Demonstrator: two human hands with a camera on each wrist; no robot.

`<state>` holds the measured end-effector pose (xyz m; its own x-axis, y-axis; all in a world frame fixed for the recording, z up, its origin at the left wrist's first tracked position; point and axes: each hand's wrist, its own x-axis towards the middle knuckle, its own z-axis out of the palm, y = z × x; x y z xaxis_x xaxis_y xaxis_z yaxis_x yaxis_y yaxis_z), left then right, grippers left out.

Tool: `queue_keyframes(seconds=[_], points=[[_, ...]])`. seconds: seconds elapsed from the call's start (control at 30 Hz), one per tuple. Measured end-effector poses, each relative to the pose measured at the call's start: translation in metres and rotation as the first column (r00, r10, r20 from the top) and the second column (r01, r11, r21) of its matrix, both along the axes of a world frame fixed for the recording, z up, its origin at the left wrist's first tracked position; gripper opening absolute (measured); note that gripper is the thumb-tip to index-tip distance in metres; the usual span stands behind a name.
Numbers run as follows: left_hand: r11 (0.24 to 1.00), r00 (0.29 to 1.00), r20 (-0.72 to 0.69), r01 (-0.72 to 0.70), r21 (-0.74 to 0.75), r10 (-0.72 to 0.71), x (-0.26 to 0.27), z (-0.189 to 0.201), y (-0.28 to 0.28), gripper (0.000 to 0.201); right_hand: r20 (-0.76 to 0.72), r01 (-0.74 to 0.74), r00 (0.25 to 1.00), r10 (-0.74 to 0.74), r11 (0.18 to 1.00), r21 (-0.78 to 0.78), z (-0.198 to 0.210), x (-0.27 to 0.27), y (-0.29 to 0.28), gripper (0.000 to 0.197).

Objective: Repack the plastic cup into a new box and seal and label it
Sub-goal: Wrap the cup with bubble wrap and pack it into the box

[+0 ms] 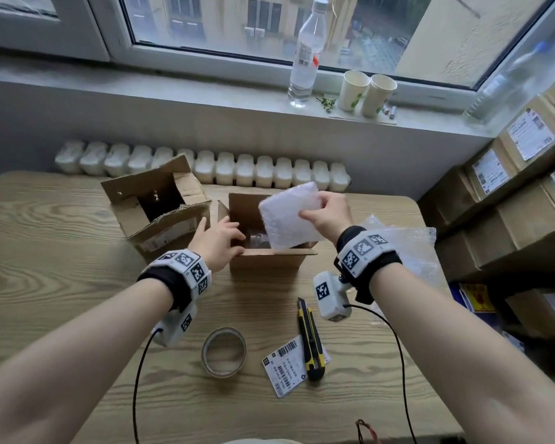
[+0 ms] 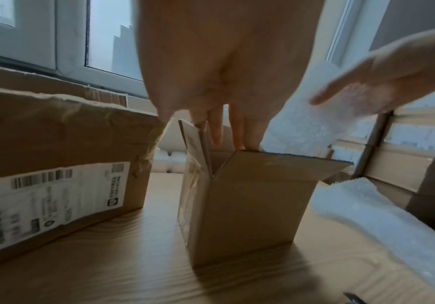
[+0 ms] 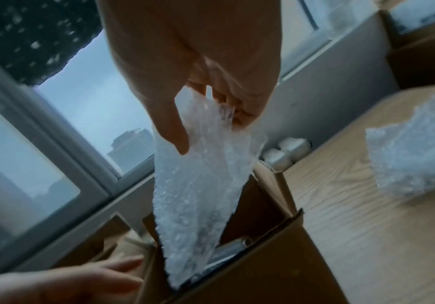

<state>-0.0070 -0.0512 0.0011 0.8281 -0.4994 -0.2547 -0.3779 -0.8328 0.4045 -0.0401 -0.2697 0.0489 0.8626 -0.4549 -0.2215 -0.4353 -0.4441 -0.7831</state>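
Wood-grain table (image 1: pixel 61 251) pushed up to a window, radiator (image 1: pixel 205 168) behind it, stacked labelled cartons (image 1: pixel 507 200) on the right. From the head cam: the new box (image 1: pixel 269 257) sits open mid-table, the torn old box (image 1: pixel 154 213) just to its left. Something clear lies low inside the new box, most likely the plastic cup (image 1: pixel 257 240), though it's mostly hidden. Right hand (image 1: pixel 329 216) pinches a sheet of bubble wrap (image 1: pixel 289 216) by its upper edge, the lower end dipping into the opening. Left hand (image 1: pixel 217 240) has relaxed, spread fingers at the box's left rim. Tape roll (image 1: pixel 224 351), box cutter (image 1: pixel 310 339) and a shipping label (image 1: pixel 282 363) wait near the front edge.

Left wrist cam: fingers (image 2: pixel 239 131) straight, tips reaching past the rim, steadying the box rather than gripping it. More loose wrap (image 2: pixel 382 218) lies on the table beside the box.

Right wrist cam: thumb (image 3: pixel 170 127) on one face of the sheet, the fingers curled behind it. Below it a clear shape shows inside the box.

My guess on handling: the cup is light, thin-walled and a bit slippery, so it'd dent if squeezed; take it around the body, gently. The wrap is floppy and weighs nothing, so an edge pinch works, but it'll need tucking down the side.
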Motion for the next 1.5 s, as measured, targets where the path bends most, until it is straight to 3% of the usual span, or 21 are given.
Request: queue_keyframes(seconds=[0.07,0.2,0.27,0.3,0.37,0.47,0.57,0.7,0.87,1.0,1.07,1.13,1.2,1.27,1.37,1.43,1.5], points=[[0.995,1.000,0.005,0.009,0.102,-0.010,0.000,-0.004,0.003,0.042,-0.015,-0.091,0.996,0.090,0.979,-0.182,-0.001,0.000,0.008,0.010],[0.990,1.000,-0.006,0.001,0.142,0.000,0.002,-0.012,0.006,0.069,0.009,-0.246,0.961,0.276,0.872,-0.424,-0.007,0.003,0.023,0.033],[0.993,1.000,-0.012,-0.020,0.114,0.022,0.002,-0.015,0.007,0.082,0.034,-0.306,0.927,0.375,0.802,-0.513,-0.010,0.007,0.032,0.014],[0.996,0.999,-0.022,-0.036,0.079,0.038,0.002,-0.015,0.008,0.089,0.045,-0.337,0.899,0.435,0.755,-0.563,-0.013,0.008,0.037,0.008],[0.995,0.993,-0.068,-0.097,-0.024,0.095,-0.002,-0.012,0.008,0.099,0.027,-0.409,0.818,0.575,0.614,-0.675,-0.019,0.011,0.047,0.023],[0.974,0.977,-0.136,-0.182,-0.131,0.165,-0.006,-0.005,0.008,0.109,-0.120,-0.501,0.714,0.690,0.383,-0.777,-0.031,0.016,0.061,0.034],[0.970,0.978,-0.130,-0.183,-0.159,0.163,-0.005,-0.008,0.011,0.112,-0.211,-0.576,0.654,0.726,0.297,-0.762,-0.046,0.021,0.069,0.029],[0.972,0.977,-0.139,-0.181,-0.148,0.161,-0.002,-0.016,0.014,0.101,-0.283,-0.678,0.634,0.720,0.340,-0.652,-0.058,0.020,0.073,0.012],[0.988,0.994,-0.079,-0.091,-0.125,0.081,0.001,-0.031,0.015,0.070,-0.410,-0.774,0.557,0.723,0.272,-0.572,-0.064,0.021,0.072,0.030],[0.995,0.997,-0.067,-0.043,-0.086,0.038,0.001,-0.031,0.015,0.063,-0.503,-0.851,0.479,0.719,0.240,-0.468,-0.064,0.026,0.074,0.047],[0.999,0.997,-0.074,-0.001,-0.038,-0.002,0.002,-0.033,0.015,0.062,-0.521,-0.881,0.451,0.725,0.267,-0.391,-0.063,0.029,0.076,0.048],[0.998,0.996,-0.078,0.041,0.051,-0.037,0.003,-0.034,0.014,0.062,-0.460,-0.856,0.507,0.729,0.363,-0.369,-0.062,0.031,0.074,0.040],[0.989,0.995,-0.075,0.071,0.129,-0.062,0.004,-0.034,0.012,0.059,-0.389,-0.783,0.604,0.696,0.427,-0.451,-0.060,0.031,0.068,0.036],[0.978,0.993,-0.077,0.097,0.185,-0.084,0.005,-0.034,0.011,0.057,-0.377,-0.719,0.678,0.631,0.460,-0.521,-0.060,0.027,0.062,0.046],[0.961,0.989,-0.104,0.126,0.246,-0.103,0.005,-0.033,0.010,0.057,-0.347,-0.616,0.788,0.509,0.639,-0.461,-0.061,0.022,0.058,0.059],[0.953,0.987,-0.120,0.139,0.269,-0.110,0.006,-0.032,0.009,0.057,-0.391,-0.564,0.818,0.421,0.721,-0.403,-0.063,0.023,0.057,0.054],[0.949,0.986,-0.121,0.144,0.281,-0.114,0.007,-0.032,0.008,0.057,-0.466,-0.549,0.802,0.375,0.770,-0.325,-0.062,0.024,0.057,0.047]])
